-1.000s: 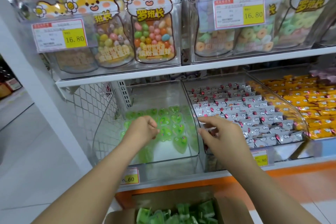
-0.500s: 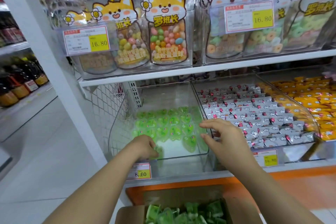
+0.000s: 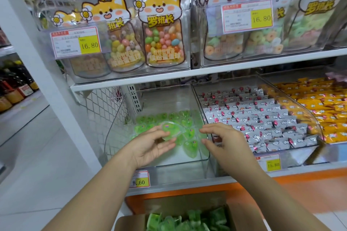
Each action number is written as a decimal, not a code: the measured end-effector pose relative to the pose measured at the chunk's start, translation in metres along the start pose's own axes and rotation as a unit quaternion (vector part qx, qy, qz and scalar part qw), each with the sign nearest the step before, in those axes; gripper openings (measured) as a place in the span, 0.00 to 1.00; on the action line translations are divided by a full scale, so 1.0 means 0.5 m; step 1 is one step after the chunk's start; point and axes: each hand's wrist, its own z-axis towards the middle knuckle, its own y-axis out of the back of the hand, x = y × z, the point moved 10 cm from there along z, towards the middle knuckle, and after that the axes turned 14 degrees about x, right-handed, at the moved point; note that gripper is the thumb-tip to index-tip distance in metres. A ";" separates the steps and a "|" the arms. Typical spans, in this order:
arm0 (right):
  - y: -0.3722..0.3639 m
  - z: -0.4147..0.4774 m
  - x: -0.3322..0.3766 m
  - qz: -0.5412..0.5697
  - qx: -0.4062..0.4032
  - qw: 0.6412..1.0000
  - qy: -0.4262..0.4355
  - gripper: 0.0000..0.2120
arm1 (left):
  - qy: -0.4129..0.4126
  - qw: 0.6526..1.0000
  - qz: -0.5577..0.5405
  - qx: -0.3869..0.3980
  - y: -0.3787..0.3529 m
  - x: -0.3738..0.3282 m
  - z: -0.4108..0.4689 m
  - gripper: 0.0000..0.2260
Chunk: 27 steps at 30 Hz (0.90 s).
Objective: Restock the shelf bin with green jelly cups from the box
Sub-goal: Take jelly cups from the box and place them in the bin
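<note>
A clear plastic shelf bin [image 3: 187,167] on the lower shelf holds several green heart-shaped jelly cups [image 3: 190,147], mostly toward its back. My left hand [image 3: 150,144] is over the bin's front, palm up, with one green jelly cup [image 3: 170,130] pinched at its fingertips. My right hand [image 3: 223,140] hovers just right of it at the bin's right wall, fingers spread and holding nothing. At the bottom edge a cardboard box [image 3: 131,223] stands below the shelf, full of more green jelly cups [image 3: 187,221].
Right of the bin lie a clear bin of silver wrapped candies [image 3: 262,118] and orange packets [image 3: 323,107]. The upper shelf [image 3: 206,73] carries candy pouches in clear bins. A white upright post [image 3: 43,73] and wire mesh side [image 3: 105,112] stand to the left.
My left hand has turned palm up and now shows a green jelly cup at its fingertips. My right hand has shifted slightly toward it. The view has moved closer and leftward.
</note>
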 end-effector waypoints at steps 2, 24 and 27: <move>0.000 -0.001 -0.001 0.001 -0.001 1.000 -0.001 0.11 | -0.013 0.999 -0.026 -0.018 0.010 0.002 -0.001 0.13; -0.002 0.003 -0.005 0.002 0.005 1.000 -0.004 0.10 | 0.184 0.958 0.193 -0.107 0.091 0.087 0.054 0.05; -0.003 0.006 -0.004 -0.001 0.002 1.000 -0.003 0.10 | 0.197 0.944 0.238 -0.111 0.100 0.090 0.062 0.09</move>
